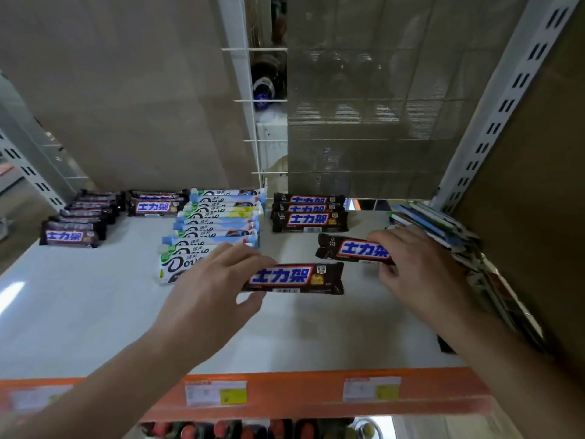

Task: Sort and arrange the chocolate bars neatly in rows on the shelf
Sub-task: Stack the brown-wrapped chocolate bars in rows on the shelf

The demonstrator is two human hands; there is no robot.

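Step in hand: I am placing loose bars into the dark-wrapper row. My left hand (218, 280) has its fingers (253, 256) pinched on the left end of one dark bar (296, 278), thumb below, fingers above. My right hand (414, 264) grips the right end of a second dark bar (351, 249), fingers closed over it. Both bars sit low over the shelf (79, 312); contact with it cannot be determined. The target row (309, 213) lies just beyond both sets of fingers. Next move, in my judgement: advance the second bar first, square it to the row's front bar, then the other.
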